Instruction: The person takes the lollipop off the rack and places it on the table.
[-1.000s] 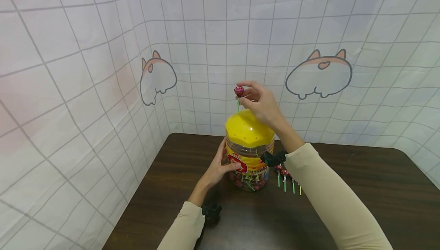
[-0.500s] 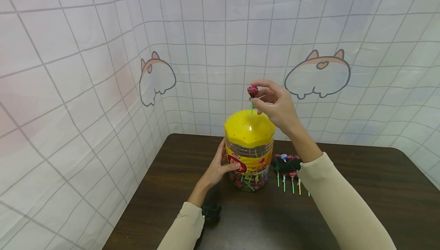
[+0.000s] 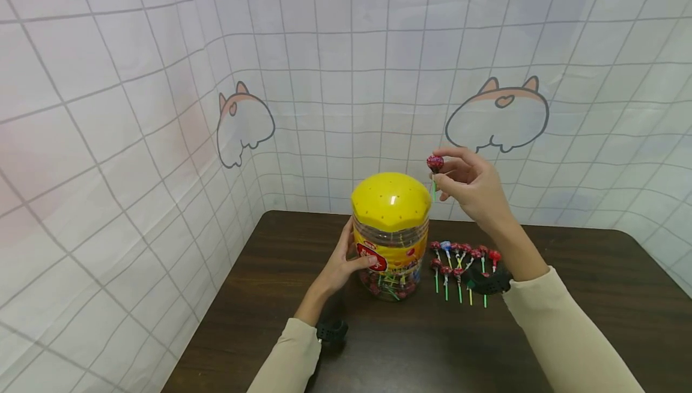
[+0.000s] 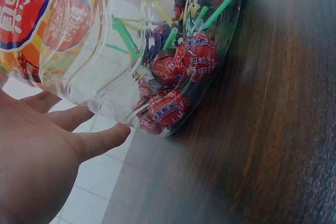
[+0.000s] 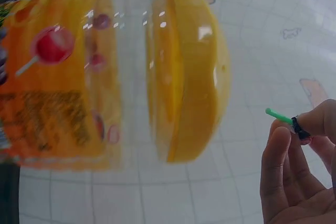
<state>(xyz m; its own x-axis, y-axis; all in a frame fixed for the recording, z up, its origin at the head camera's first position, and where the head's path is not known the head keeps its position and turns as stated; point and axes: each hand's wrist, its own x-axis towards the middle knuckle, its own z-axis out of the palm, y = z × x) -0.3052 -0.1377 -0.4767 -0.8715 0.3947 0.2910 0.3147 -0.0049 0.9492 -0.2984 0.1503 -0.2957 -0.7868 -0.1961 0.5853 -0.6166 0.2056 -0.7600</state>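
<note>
A clear plastic jar of lollipops [image 3: 408,256] with a yellow dome lid [image 3: 390,201] stands upright on the table. My left hand [image 3: 343,265] holds its left side, thumb across the red label and fingers along the side; in the left wrist view the fingertips meet the clear wall, with wrapped candies [image 4: 199,56] and coloured sticks inside. To the right of the lid and higher, my right hand [image 3: 478,191] pinches a red-wrapped lollipop [image 3: 435,163] upright just below its head. The green stick [image 5: 278,115] points down, its end free.
Two rows of lollipops [image 3: 446,276] lie on the dark wooden table [image 3: 411,345] right of the jar, mostly red with one blue; the right wrist's black strap [image 3: 489,282] covers some. A white grid-patterned cloth [image 3: 335,110] hangs behind and at the left.
My right hand has carried the lollipop from above the lid to the right and slightly down, uncovering more of the lollipop rows. The left hand and jar have stayed put.
</note>
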